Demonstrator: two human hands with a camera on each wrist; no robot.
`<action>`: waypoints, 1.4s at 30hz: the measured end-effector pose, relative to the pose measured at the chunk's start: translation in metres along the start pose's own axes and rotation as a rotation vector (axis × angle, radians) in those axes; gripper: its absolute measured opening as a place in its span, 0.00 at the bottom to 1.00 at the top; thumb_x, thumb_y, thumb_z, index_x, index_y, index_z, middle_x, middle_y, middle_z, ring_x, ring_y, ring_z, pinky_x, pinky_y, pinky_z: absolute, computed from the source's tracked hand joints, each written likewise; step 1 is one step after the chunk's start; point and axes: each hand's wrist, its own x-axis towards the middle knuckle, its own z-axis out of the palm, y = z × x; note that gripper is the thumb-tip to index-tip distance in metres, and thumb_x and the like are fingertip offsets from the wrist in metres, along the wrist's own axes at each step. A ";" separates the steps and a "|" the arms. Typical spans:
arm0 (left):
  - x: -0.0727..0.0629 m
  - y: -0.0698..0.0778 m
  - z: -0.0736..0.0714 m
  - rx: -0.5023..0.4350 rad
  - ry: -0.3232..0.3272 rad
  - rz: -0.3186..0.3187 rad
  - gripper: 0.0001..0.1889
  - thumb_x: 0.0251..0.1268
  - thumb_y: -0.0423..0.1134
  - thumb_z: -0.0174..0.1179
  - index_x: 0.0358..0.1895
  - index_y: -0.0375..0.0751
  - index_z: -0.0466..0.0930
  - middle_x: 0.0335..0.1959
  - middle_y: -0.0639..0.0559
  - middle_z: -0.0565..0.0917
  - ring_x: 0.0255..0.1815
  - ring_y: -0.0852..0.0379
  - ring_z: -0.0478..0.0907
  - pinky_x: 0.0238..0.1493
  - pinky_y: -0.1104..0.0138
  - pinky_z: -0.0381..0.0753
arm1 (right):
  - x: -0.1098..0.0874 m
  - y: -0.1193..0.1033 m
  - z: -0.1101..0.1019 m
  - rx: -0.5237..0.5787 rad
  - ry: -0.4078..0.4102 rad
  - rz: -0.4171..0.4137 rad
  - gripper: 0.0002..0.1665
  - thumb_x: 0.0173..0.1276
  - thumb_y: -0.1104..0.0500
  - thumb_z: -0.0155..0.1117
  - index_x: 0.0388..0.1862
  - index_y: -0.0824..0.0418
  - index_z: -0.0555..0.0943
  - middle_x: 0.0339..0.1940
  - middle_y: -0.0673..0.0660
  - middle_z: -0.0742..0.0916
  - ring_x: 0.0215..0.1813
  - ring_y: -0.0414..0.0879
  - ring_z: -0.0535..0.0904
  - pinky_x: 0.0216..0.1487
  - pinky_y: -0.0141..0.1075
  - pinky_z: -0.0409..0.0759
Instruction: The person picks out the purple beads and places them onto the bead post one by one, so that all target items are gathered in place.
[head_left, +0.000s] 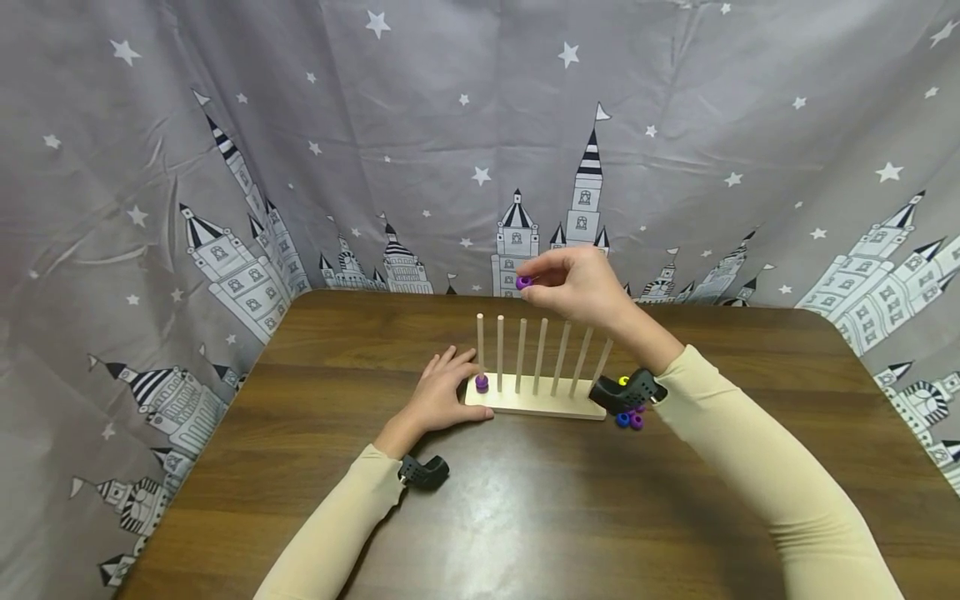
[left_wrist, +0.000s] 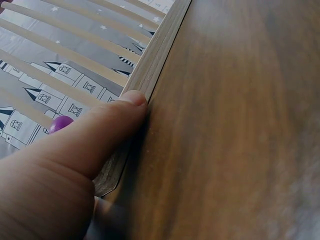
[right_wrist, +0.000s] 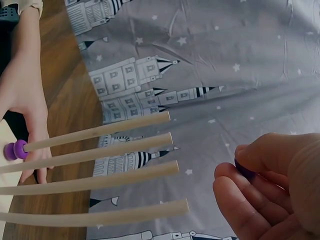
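Observation:
A wooden peg stand (head_left: pixel 536 400) with a row of upright rods stands on the table. On its leftmost rod sit purple beads (head_left: pixel 482 384); the right wrist view shows two, stacked at the base. My left hand (head_left: pixel 444 392) holds the stand's left end, thumb (left_wrist: pixel 122 112) along the front edge and fingers reaching round to the back. Above the rod tops, my right hand (head_left: pixel 581 287) pinches another purple bead (head_left: pixel 523 283) between thumb and fingertips. Only a sliver of this bead (right_wrist: pixel 244 170) shows in the right wrist view.
Loose beads lie by the stand's right end, among them a blue bead (head_left: pixel 622 421), a purple bead (head_left: pixel 637 422) and a yellow bead (head_left: pixel 624 381), partly hidden by the right wrist's black camera (head_left: pixel 626 392). A grey curtain (head_left: pixel 450 142) with castles hangs behind the wooden table (head_left: pixel 360 350).

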 end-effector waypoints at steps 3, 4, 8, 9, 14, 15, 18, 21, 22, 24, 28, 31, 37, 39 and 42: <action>0.000 -0.001 0.000 0.009 -0.002 -0.005 0.36 0.48 0.59 0.76 0.62 0.48 0.81 0.78 0.40 0.68 0.83 0.32 0.51 0.83 0.37 0.44 | 0.002 -0.001 0.004 0.024 -0.023 0.003 0.14 0.59 0.68 0.73 0.45 0.69 0.88 0.42 0.65 0.92 0.37 0.41 0.90 0.35 0.29 0.88; 0.000 -0.001 0.000 0.011 -0.004 -0.008 0.37 0.48 0.59 0.76 0.63 0.48 0.81 0.78 0.40 0.67 0.83 0.33 0.51 0.83 0.37 0.44 | 0.002 -0.002 0.006 0.029 -0.032 0.002 0.14 0.60 0.67 0.73 0.46 0.69 0.88 0.43 0.65 0.92 0.39 0.44 0.91 0.36 0.29 0.88; 0.000 -0.002 0.001 0.017 -0.008 -0.010 0.36 0.49 0.59 0.75 0.63 0.49 0.81 0.79 0.40 0.67 0.84 0.33 0.50 0.83 0.38 0.43 | 0.005 -0.004 0.012 0.046 -0.072 -0.005 0.15 0.61 0.67 0.72 0.48 0.69 0.88 0.44 0.65 0.92 0.45 0.53 0.91 0.39 0.31 0.89; 0.000 -0.002 0.001 0.015 -0.010 -0.011 0.36 0.49 0.59 0.75 0.63 0.49 0.81 0.79 0.41 0.67 0.84 0.33 0.50 0.83 0.38 0.43 | 0.006 -0.004 0.014 0.047 -0.081 -0.008 0.15 0.61 0.68 0.72 0.48 0.69 0.88 0.45 0.66 0.92 0.47 0.54 0.91 0.41 0.31 0.89; 0.001 -0.003 0.002 0.012 -0.002 -0.004 0.36 0.49 0.59 0.76 0.63 0.48 0.81 0.78 0.40 0.67 0.84 0.33 0.51 0.83 0.38 0.43 | 0.009 -0.003 0.022 0.012 -0.115 -0.020 0.16 0.61 0.67 0.73 0.49 0.68 0.88 0.46 0.64 0.92 0.47 0.54 0.91 0.43 0.31 0.89; 0.001 -0.003 0.002 0.012 -0.001 -0.003 0.36 0.49 0.59 0.76 0.63 0.48 0.81 0.78 0.40 0.67 0.83 0.33 0.51 0.83 0.38 0.43 | 0.010 -0.003 0.023 0.002 -0.118 -0.017 0.15 0.61 0.67 0.73 0.48 0.67 0.88 0.45 0.64 0.92 0.47 0.53 0.91 0.43 0.31 0.89; 0.001 -0.003 0.003 0.013 0.004 0.003 0.37 0.48 0.59 0.76 0.63 0.48 0.81 0.78 0.40 0.68 0.83 0.32 0.51 0.83 0.37 0.44 | 0.010 -0.004 0.027 -0.014 -0.121 -0.016 0.15 0.61 0.68 0.74 0.48 0.67 0.88 0.45 0.64 0.92 0.46 0.53 0.91 0.42 0.31 0.89; 0.001 -0.004 0.003 0.018 0.005 0.006 0.37 0.48 0.59 0.76 0.62 0.48 0.81 0.78 0.41 0.68 0.83 0.32 0.52 0.82 0.37 0.45 | 0.012 -0.005 0.029 -0.017 -0.126 -0.020 0.15 0.61 0.68 0.74 0.48 0.68 0.88 0.45 0.64 0.92 0.46 0.53 0.91 0.42 0.31 0.89; 0.001 -0.004 0.003 0.017 0.005 0.006 0.37 0.48 0.59 0.76 0.62 0.47 0.81 0.78 0.41 0.68 0.83 0.32 0.52 0.82 0.37 0.45 | 0.012 -0.005 0.030 -0.015 -0.127 -0.021 0.15 0.60 0.68 0.74 0.48 0.68 0.88 0.45 0.64 0.92 0.46 0.53 0.91 0.43 0.32 0.89; 0.001 -0.004 0.003 0.016 0.002 0.002 0.37 0.48 0.59 0.76 0.62 0.48 0.81 0.78 0.41 0.68 0.83 0.32 0.51 0.83 0.38 0.44 | 0.013 -0.006 0.032 -0.014 -0.133 -0.027 0.15 0.60 0.68 0.74 0.48 0.68 0.88 0.45 0.64 0.92 0.46 0.53 0.91 0.43 0.32 0.89; 0.000 -0.003 0.002 0.012 0.003 0.001 0.37 0.47 0.59 0.76 0.62 0.47 0.81 0.78 0.40 0.68 0.83 0.32 0.52 0.83 0.37 0.45 | 0.014 -0.006 0.035 -0.002 -0.149 -0.030 0.15 0.60 0.68 0.74 0.47 0.68 0.88 0.44 0.64 0.92 0.47 0.54 0.91 0.44 0.32 0.89; 0.000 -0.003 0.001 0.013 0.005 0.005 0.37 0.47 0.59 0.76 0.62 0.47 0.81 0.77 0.40 0.69 0.83 0.31 0.53 0.82 0.37 0.46 | 0.015 -0.005 0.036 0.001 -0.156 -0.023 0.15 0.60 0.67 0.75 0.47 0.67 0.88 0.44 0.63 0.92 0.46 0.53 0.91 0.44 0.32 0.89; -0.001 -0.002 0.001 0.005 0.003 0.003 0.37 0.47 0.59 0.76 0.62 0.47 0.81 0.78 0.40 0.68 0.83 0.32 0.52 0.82 0.37 0.44 | 0.016 -0.001 0.040 0.036 -0.178 0.009 0.15 0.60 0.67 0.75 0.47 0.66 0.89 0.45 0.63 0.92 0.46 0.52 0.91 0.42 0.31 0.89; 0.000 -0.003 0.002 0.001 -0.001 -0.001 0.37 0.47 0.59 0.76 0.62 0.48 0.81 0.78 0.40 0.68 0.83 0.32 0.51 0.83 0.37 0.43 | 0.016 0.000 0.041 0.048 -0.186 0.013 0.16 0.60 0.68 0.75 0.48 0.66 0.89 0.45 0.64 0.92 0.46 0.52 0.91 0.42 0.31 0.89; 0.000 -0.003 0.001 -0.002 -0.005 -0.007 0.37 0.47 0.59 0.76 0.63 0.48 0.81 0.78 0.41 0.67 0.83 0.33 0.51 0.83 0.38 0.42 | 0.016 0.000 0.041 0.060 -0.197 0.014 0.16 0.60 0.68 0.75 0.48 0.66 0.88 0.46 0.64 0.92 0.46 0.51 0.91 0.41 0.31 0.89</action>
